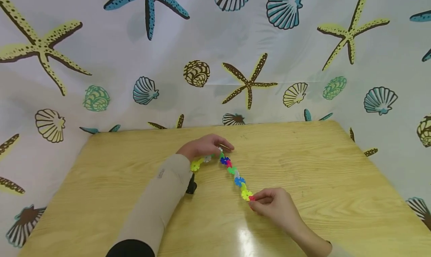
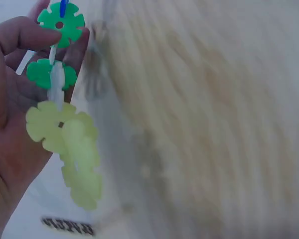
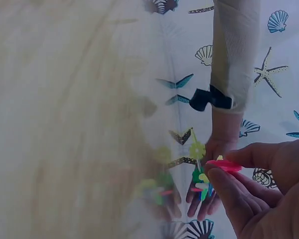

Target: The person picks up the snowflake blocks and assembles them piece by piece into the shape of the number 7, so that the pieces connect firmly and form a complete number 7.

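A chain of notched, flower-shaped plastic discs (image 1: 239, 181) in several colours stretches between my two hands over the table. My left hand (image 1: 207, 144), farther out, pinches the chain near a green disc (image 2: 75, 31), with the thumb on that disc. From this hand, pale discs and yellow discs (image 2: 62, 127) hang down over the palm side. Nearer to me, my right hand (image 1: 277, 206) grips the pinkish-red disc (image 3: 224, 166) at the chain's other end between thumb and fingers. Beside that disc is a yellow one (image 1: 246, 195).
The wood-grain table (image 1: 323, 163) reflects light near its front. Behind it and at its sides hangs a white cloth (image 1: 161, 55) printed with starfish and shells. A black wrist-worn device (image 1: 191, 184) sticks out under my left sleeve (image 1: 156, 201).
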Demonstrator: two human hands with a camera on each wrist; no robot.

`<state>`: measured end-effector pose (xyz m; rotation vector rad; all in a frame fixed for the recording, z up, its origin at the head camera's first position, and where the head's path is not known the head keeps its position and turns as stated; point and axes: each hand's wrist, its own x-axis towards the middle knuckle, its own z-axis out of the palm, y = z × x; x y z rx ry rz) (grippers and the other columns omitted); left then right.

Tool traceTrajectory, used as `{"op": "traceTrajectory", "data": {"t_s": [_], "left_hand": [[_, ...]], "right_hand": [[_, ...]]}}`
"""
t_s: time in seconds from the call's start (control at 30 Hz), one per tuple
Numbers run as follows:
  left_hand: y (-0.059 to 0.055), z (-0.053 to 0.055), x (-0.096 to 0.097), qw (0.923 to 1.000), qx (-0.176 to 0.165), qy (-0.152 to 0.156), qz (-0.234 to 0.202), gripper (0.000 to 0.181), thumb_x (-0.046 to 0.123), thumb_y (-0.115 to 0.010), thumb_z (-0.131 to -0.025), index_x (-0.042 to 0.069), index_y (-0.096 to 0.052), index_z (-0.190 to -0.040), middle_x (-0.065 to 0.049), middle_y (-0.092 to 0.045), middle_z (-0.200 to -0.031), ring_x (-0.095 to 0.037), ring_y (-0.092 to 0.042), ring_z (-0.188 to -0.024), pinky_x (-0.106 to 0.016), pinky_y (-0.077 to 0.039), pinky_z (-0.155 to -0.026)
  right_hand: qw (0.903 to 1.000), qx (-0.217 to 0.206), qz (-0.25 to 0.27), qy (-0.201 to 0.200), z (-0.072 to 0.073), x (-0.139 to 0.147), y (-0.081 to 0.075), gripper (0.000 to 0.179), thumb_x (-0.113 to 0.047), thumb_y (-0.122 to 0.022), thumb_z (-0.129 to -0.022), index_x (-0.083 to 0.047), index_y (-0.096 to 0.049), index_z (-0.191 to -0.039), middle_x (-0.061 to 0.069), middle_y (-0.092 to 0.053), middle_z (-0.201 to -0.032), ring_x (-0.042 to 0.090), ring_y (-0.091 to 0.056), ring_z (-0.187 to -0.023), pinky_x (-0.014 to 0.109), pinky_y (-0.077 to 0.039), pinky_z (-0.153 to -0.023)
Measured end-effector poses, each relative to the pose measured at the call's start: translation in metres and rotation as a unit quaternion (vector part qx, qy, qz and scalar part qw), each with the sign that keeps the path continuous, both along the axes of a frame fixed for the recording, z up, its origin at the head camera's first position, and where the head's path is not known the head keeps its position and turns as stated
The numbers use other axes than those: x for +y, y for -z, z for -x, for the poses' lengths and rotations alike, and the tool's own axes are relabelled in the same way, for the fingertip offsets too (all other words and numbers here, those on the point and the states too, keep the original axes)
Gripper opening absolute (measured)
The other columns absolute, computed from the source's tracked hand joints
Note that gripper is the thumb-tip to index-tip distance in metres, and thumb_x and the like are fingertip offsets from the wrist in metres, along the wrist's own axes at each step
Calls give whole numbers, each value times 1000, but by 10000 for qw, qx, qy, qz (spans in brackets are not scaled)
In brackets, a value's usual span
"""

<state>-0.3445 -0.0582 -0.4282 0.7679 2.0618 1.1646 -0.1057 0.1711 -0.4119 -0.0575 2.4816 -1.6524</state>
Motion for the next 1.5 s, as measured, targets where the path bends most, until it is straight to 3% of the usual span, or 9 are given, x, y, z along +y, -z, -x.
{"op": "traceTrajectory", "data": {"t_s": [0.2, 0.4, 0.53, 0.67, 0.77, 0.87, 1.0, 1.27, 1.5], "left_hand": [[-18, 2, 38, 9880, 1233, 632, 675, 37, -6, -55, -88, 4, -70, -120, -9, -69, -125, -24, -62, -121, -35, -53, -103], [-21, -1, 54, 9689, 1914, 941, 1255, 43, -12, -50, -84, 10, -74, -112, -2, -69, -118, -19, -59, -119, -35, -51, -103], [-17, -4, 57, 9617, 2276, 759, 1325, 49, -13, -51, -86, 12, -69, -124, -4, -63, -134, -22, -51, -135, -40, -44, -114], [-9, -13, 51, 9492, 2737, -226, 1537, 49, 6, -67, -92, 13, -58, -140, -6, -54, -148, -27, -43, -143, -43, -38, -119], [-2, -22, 43, 9469, 2625, -1223, 1394, 55, 22, -74, -91, 11, -57, -142, -6, -57, -145, -29, -48, -139, -44, -41, -116], [7, -25, 36, 9570, 2201, -1718, 789, 53, 26, -76, -90, 11, -60, -138, -5, -61, -140, -28, -53, -134, -44, -45, -113], [19, -23, 25, 9663, 1832, -1797, 182, 49, 28, -76, -90, 11, -64, -134, -4, -65, -135, -25, -57, -130, -42, -46, -111], [23, -19, 16, 9681, 1823, -1702, 244, 32, 25, -79, -87, 18, -72, -118, 1, -69, -124, -21, -59, -124, -42, -47, -110], [23, -20, 18, 9620, 2106, -1680, 454, 31, 24, -77, -89, 13, -71, -117, -2, -70, -121, -21, -62, -120, -38, -49, -108]], "right_hand": [[9989, 228, -411, -17, -8, -11, -3, 14, -16, -80, -84, -3, -76, -86, 6, -76, -84, 12, -72, -73, 20, -58, -60], [9975, 305, -632, -43, -9, -14, -4, 11, -14, -80, -84, -4, -75, -84, 6, -76, -81, 10, -72, -71, 19, -58, -60], [9964, 328, -776, -120, -8, -14, -4, 10, -13, -79, -84, -4, -75, -84, 6, -76, -81, 10, -72, -71, 19, -58, -60], [9961, 279, -837, -55, -7, -13, -3, 9, -12, -80, -83, -4, -75, -84, 5, -75, -80, 10, -71, -71, 19, -58, -60], [9953, 239, -938, 42, -5, -10, -2, 9, -12, -80, -82, -5, -75, -83, 4, -75, -80, 10, -71, -71, 19, -58, -61], [9943, 220, -1043, 102, -2, -7, -2, 8, -11, -80, -81, -5, -75, -83, 4, -75, -80, 10, -71, -71, 20, -59, -61], [9939, 179, -1088, 5, 2, -3, -1, 10, -12, -81, -81, -5, -75, -83, 4, -75, -79, 10, -71, -71, 20, -59, -61], [9943, -36, -892, -588, 7, 0, 0, 14, -13, -81, -82, -2, -74, -83, 5, -74, -73, 14, -71, -65, 22, -57, -56], [9797, 679, -1700, -816, 7, -9, -1, 10, -11, -79, -82, -5, -74, -76, 1, -73, -70, 7, -68, -62, 16, -54, -53]]}}
